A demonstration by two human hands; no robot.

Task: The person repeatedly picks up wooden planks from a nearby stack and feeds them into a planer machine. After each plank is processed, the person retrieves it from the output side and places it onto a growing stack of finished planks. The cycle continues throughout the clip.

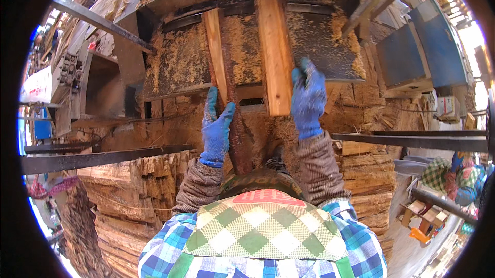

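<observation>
Checking the bed, you are finding two timber pieces lying lengthwise across the dark, sawdust-strewn machine bed [326, 46], from its far edge to beyond its near edge. The wide plank [276, 61] is lying between your hands, its long axis running away from you and its near end overhanging the bed's near edge. Your right hand [309, 100] is the nearer one, sitting just beside the plank's right edge, with the plank lying to its left. That hand is showing blurred, its fingers partly bent; whether it is touching or gripping the plank, you cannot tell from this view. To the plank's left, the narrow strip [218, 54] is lying slightly aslant, its far end leaning toward the bed's left side. Your left hand [216, 128] is standing at the strip's near end, at the bed's near edge, with thumb and fingers parted; how firmly it is holding anything, you cannot tell. A dark bark-covered length [240, 144] is running along the strip's right side and extending off the near edge toward your body; whether it is joined to the strip, you cannot tell.
</observation>
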